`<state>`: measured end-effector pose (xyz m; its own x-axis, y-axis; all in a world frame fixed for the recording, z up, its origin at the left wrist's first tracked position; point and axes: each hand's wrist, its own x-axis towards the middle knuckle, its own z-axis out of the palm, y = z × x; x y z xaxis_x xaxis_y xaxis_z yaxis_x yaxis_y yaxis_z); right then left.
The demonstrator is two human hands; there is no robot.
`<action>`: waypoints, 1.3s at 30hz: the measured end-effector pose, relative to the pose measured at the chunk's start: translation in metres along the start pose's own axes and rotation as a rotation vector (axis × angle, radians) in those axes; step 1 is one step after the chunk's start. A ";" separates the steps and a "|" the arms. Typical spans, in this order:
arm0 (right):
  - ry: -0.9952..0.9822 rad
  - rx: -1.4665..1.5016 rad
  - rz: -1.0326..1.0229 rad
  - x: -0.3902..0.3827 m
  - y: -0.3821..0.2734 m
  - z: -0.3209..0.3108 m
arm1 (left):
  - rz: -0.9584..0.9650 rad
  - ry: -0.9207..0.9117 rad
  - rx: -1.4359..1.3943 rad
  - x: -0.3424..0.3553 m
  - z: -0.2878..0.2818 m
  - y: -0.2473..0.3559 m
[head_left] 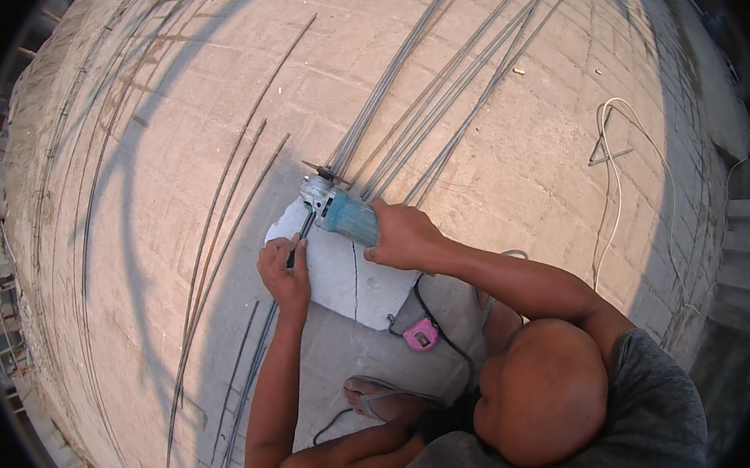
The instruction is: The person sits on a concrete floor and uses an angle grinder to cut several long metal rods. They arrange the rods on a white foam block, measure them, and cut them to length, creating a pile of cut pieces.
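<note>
Cutting step judged underway: rod [299, 236] pinched on white block [343, 280] by left hand [284, 275]; grinder [338, 209] gripped tight by right hand [403, 236]. Next: steady disc contact needed.

Building site: steel rods [435, 99], paved ground [165, 92]

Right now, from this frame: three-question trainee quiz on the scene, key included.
1. True or false: the right hand grips the blue-bodied angle grinder.
2. What does the left hand hold down on the white cracked slab? A) thin dark steel rods B) a hammer C) a brick
3. Fill in: the small round tape measure lying at the slab's near edge is coloured ____.
Key: 1 true; 2 A; 3 pink.
</note>
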<state>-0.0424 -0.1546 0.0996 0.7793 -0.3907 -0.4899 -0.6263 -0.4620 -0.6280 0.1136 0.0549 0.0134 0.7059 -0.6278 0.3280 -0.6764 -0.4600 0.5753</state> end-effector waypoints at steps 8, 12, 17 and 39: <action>-0.015 -0.025 0.013 0.000 -0.003 -0.001 | 0.040 0.000 0.053 -0.001 -0.001 -0.002; -0.014 -0.023 0.014 0.000 0.000 -0.002 | 0.049 0.000 0.049 0.001 0.000 -0.001; -0.013 -0.030 0.011 0.000 0.000 -0.001 | 0.036 0.001 0.025 0.000 0.000 -0.001; -0.011 -0.006 0.015 0.002 0.000 -0.001 | 0.019 -0.006 0.034 0.000 0.000 -0.003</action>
<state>-0.0412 -0.1565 0.0994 0.7703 -0.3886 -0.5057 -0.6377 -0.4611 -0.6170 0.1159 0.0562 0.0113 0.6918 -0.6401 0.3342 -0.6964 -0.4690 0.5433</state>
